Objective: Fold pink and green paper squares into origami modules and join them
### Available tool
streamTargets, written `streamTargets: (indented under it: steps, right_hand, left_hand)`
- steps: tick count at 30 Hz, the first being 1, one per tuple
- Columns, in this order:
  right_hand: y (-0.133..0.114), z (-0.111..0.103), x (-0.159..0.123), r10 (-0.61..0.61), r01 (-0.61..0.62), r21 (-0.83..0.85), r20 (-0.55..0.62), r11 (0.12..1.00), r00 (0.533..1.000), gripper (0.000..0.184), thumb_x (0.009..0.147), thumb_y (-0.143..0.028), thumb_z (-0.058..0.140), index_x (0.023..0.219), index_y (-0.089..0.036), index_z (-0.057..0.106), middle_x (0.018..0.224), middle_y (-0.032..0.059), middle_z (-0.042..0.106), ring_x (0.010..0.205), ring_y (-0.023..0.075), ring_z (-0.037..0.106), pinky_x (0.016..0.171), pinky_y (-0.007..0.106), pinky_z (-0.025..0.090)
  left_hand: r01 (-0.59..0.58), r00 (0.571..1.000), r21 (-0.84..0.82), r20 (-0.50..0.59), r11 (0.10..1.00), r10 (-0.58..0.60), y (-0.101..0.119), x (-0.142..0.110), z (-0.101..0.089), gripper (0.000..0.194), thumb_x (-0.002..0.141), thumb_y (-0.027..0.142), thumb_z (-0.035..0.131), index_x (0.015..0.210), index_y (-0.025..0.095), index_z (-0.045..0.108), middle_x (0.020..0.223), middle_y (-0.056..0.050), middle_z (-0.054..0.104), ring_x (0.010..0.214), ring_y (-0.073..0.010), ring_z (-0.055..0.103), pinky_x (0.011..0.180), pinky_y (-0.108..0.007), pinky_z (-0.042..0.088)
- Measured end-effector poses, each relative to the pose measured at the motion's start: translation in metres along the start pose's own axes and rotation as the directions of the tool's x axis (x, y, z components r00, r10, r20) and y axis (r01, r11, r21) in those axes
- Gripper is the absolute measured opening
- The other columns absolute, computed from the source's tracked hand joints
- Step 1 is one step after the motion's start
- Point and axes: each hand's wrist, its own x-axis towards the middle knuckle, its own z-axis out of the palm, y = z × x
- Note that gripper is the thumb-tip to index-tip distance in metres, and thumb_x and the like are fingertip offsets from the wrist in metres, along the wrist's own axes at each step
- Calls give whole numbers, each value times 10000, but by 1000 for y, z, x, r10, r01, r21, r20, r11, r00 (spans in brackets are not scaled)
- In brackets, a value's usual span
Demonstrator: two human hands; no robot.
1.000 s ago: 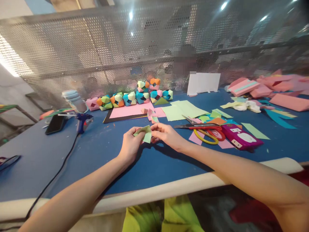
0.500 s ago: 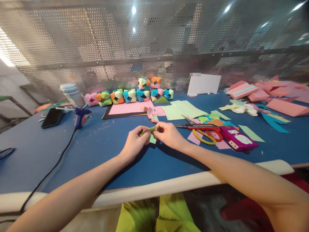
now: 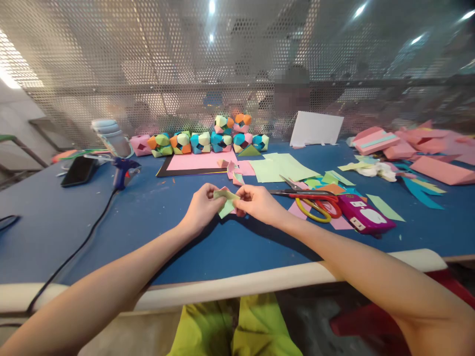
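Observation:
Between my two hands is a small folded paper piece [image 3: 227,202], pale green with some pink showing at its edges. My left hand [image 3: 202,207] pinches its left side, and my right hand [image 3: 256,202] grips its right side, fingertips partly hiding it. Just beyond the hands lie small folded pink paper pieces [image 3: 233,173]. To the right of my right hand rest scissors with red handles [image 3: 322,198] and a pair with yellow handles [image 3: 313,212], among coloured paper scraps.
Folded paper balls [image 3: 200,143] line the back by the perforated metal screen [image 3: 166,64]. Light green sheets [image 3: 282,168] lie mid-table. A purple power strip [image 3: 365,213] and pink folded papers [image 3: 441,168] are at right. Glue gun [image 3: 122,172], phone [image 3: 78,171] and cup [image 3: 111,136] stand left.
The folded paper has been turned and opened out, so more of its pale green face shows toward me. Both hands still hold it, with slightly shifted fingers.

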Motion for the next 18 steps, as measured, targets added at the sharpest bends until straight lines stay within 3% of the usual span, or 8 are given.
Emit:
streamTargets:
  steps: [3,5,7,9,13,15,18]
  right_hand:
    - [-2,2,0,145,-151,102,63,983,987,123,779,-171,619,706,-164,520,562,-3,624,503,124,623,536,253,533]
    - [-3,2,1,180,-190,122,87,974,980,124,788,-175,611,709,-161,516,589,2,622,519,124,629,541,257,540]
    - [-2,1,0,142,-147,63,75,987,987,102,792,-211,609,746,-157,537,642,10,626,536,117,616,541,252,528]
    - [0,0,0,25,-25,-34,25,999,999,134,774,-265,631,824,-157,569,743,22,639,570,109,595,547,244,505]
    - [4,0,-1,-190,178,-230,-33,957,981,150,770,-307,607,812,-163,605,736,9,621,617,111,550,552,231,442]
    - [4,0,-1,-200,175,-248,-76,953,977,154,769,-304,584,708,-163,578,635,-4,579,591,115,528,532,231,419]
    - [1,1,2,-110,95,-103,-157,990,981,191,723,-318,610,640,-177,513,566,-22,541,533,117,532,500,233,428]
  left_hand:
    - [-5,1000,-54,19,999,6,0,2,-1,182,628,256,628,772,149,599,690,1,637,611,-123,541,558,-224,387]
    - [3,999,-63,52,998,1,0,3,-2,169,634,269,620,744,141,621,700,-12,651,619,-129,549,566,-231,393]
    - [21,997,-26,77,999,-19,-1,3,-3,152,640,282,617,702,144,612,666,-6,645,592,-126,534,548,-230,379]
    - [19,992,61,125,998,-26,-1,3,-4,144,656,293,604,680,150,602,619,3,628,571,-128,521,528,-229,363]
    - [-127,977,264,202,956,74,1,0,-4,152,701,282,564,686,153,644,596,13,597,598,-131,508,537,-225,350]
    - [-165,980,275,156,947,126,3,-2,-2,167,720,296,572,731,155,660,642,13,606,623,-128,506,559,-222,362]
    - [-146,988,168,76,975,135,7,-7,1,202,731,336,607,820,157,641,691,12,618,638,-128,523,586,-224,388]
